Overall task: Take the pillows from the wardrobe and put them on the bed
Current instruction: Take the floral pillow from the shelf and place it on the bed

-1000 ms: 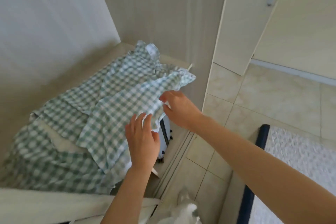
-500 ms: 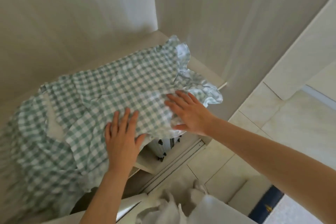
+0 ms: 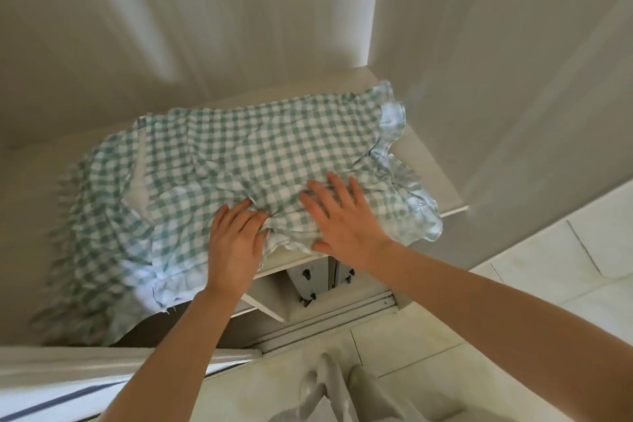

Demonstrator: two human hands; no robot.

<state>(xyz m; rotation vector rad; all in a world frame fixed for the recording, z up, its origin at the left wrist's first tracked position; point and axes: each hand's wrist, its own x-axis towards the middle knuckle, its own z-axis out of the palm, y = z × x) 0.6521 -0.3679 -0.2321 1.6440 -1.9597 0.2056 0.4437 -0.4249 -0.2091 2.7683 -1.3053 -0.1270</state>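
Note:
A green-and-white checked pillow (image 3: pixel 260 151) lies on the wardrobe shelf (image 3: pixel 430 164), its frilled edge hanging over the front. A second checked pillow (image 3: pixel 92 236) sits lower to the left, blurred, with some white lining showing. My left hand (image 3: pixel 236 243) is at the front edge of the top pillow, fingers curled into the bunched fabric. My right hand (image 3: pixel 342 216) lies flat on the same pillow with fingers spread and the thumb along its front edge.
The wardrobe's pale walls enclose the shelf at the back and right. Under the shelf stands a light suitcase (image 3: pixel 318 281) with dark wheels. A sliding-door track (image 3: pixel 329 315) runs along the tiled floor (image 3: pixel 548 267). A door panel (image 3: pixel 68 363) crosses the lower left.
The view has swung left and up toward the shelf. Both hands slid further onto the top pillow, and my left fingers have closed into the fabric.

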